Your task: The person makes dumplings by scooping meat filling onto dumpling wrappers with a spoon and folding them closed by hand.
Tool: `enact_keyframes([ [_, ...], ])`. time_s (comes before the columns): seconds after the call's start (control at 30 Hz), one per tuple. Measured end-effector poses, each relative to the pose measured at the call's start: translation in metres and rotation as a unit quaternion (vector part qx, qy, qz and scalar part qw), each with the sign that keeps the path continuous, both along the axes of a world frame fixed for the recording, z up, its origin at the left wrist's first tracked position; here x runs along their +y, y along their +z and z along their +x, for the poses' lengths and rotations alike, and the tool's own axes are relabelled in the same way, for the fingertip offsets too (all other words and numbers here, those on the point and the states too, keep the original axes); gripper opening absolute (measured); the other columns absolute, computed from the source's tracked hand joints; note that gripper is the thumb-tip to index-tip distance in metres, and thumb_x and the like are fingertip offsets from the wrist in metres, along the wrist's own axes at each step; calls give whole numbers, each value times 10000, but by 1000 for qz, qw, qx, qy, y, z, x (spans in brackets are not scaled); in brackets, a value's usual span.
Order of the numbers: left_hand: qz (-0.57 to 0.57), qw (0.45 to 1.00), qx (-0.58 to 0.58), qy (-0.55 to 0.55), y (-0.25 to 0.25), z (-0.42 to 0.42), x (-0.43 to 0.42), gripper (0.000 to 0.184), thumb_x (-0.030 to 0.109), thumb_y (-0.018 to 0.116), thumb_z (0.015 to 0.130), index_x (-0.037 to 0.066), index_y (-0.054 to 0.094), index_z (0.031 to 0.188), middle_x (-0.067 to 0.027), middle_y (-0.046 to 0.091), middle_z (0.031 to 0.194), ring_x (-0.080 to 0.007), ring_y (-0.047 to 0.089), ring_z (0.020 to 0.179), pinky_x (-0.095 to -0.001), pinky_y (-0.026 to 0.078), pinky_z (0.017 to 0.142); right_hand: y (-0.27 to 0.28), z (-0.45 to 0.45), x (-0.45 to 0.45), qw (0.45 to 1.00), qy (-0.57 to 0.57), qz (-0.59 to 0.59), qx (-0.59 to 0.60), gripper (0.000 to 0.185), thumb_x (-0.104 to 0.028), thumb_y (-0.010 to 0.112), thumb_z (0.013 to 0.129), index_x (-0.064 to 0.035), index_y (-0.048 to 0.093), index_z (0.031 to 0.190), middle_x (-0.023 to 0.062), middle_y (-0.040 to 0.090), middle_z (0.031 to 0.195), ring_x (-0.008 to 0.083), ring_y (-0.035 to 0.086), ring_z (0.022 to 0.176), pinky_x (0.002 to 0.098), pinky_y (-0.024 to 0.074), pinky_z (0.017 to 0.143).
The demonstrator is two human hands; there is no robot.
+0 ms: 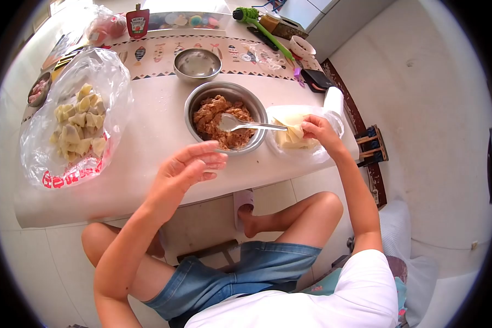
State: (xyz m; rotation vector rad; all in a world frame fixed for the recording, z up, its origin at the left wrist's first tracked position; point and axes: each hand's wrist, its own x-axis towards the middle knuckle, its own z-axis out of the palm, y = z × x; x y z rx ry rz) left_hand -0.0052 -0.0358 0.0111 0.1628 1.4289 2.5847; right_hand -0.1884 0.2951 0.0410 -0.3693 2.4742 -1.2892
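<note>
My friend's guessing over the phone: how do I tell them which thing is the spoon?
On the white table, find the larger metal bowl, the one holding lumpy brown filling. The spoon lies on that filling, its handle sticking out beyond the bowl towards the stacked pale sheets. It's smooth and shiny with a long straight handle, unlike the filling or the sheets.

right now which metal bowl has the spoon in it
The large bowl of brown mixture; the smaller bowl beyond and far-left bowl show no spoon.
</note>
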Motion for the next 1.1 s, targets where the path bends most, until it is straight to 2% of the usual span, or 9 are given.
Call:
enact_keyframes([
  [0.1, -483, 784, 358, 156, -14, -13, 13, 355, 114, 584, 814, 73, 550, 1165, -76, 579, 1161, -237, 539, 1088, -341, 459, 889, -5, -3, -3, 998, -35, -37, -19, 166, -188, 548, 880, -33, 582, 929, -10, 572, 757, 64, 548, 681, 199, 463, 646],
  [0.23, -719, 522, 409, 210, -27, -41, 22, 278, 88, 596, 720, 85, 596, 999, -17, 581, 971, -186, 526, 977, -312, 431, 856, -13, -8, 0, 998, -37, -59, -2, 192, -178, 536, 884, -43, 554, 1019, 1, 572, 802, 65, 540, 687, 197, 465, 660],
  [0.37, -723, 502, 427, 206, -39, -57, 18, 174, 91, 594, 683, 94, 598, 857, 16, 544, 820, -155, 513, 882, -302, 424, 830, -6, -5, -4, 992, -105, -72, -1, 192, -144, 504, 893, -59, 539, 1061, -4, 554, 825, 55, 521, 697, 191, 447, 635],
  [0.57, -676, 557, 428, 223, -33, -52, -3, 112, 76, 589, 683, 85, 613, 792, 6, 569, 797, -168, 538, 877, -312, 432, 838, -14, -50, 12, 965, -189, -135, 119, 200, -147, 439, 938, -96, 523, 1112, 0, 551, 912, 70, 522, 794, 217, 447, 735],
  [0.7, -677, 574, 413, 206, -29, -34, -33, 99, 59, 586, 676, 74, 622, 768, 8, 596, 836, -171, 550, 909, -326, 434, 847, 19, -62, -16, 901, -176, -92, 386, 198, -169, 444, 948, -57, 565, 1058, 34, 609, 957, 124, 546, 866, 245, 418, 817],
  [0.87, -677, 632, 345, 152, 1, -6, -51, 707, 41, 712, 634, 104, 451, 1287, -77, 587, 1028, -255, 505, 1031, -361, 409, 896, 83, -26, -65, 897, -82, -115, 418, 191, -200, 471, 942, -85, 589, 1040, 16, 603, 917, 85, 526, 770, 209, 423, 710],
  [0.97, -440, 834, 297, 153, 13, 3, -47, 650, 115, 708, 711, 42, 433, 1296, -80, 556, 1170, -226, 487, 1109, -361, 372, 956, 116, 38, -113, 940, -23, -147, 307, 180, -204, 486, 936, -94, 597, 1027, 5, 600, 882, 66, 513, 684, 181, 418, 622],
  [1.0, -181, 959, 190, 108, 14, 6, -35, 553, 287, 610, 852, 1, 423, 1287, -67, 539, 1223, -198, 476, 1157, -361, 349, 998, 118, 56, -127, 944, 34, -168, 281, 172, -189, 493, 931, -87, 594, 1026, -2, 598, 866, 63, 526, 676, 185, 429, 602],
  [1.1, 151, 985, 49, -60, 4, 6, -15, 731, 580, 391, 885, -21, 391, 1301, -90, 511, 1255, -194, 481, 1162, -367, 363, 993, 99, 93, -168, 938, 203, -224, 171, 147, -124, 521, 906, -58, 584, 1022, 5, 604, 833, 75, 577, 710, 222, 470, 592],
])
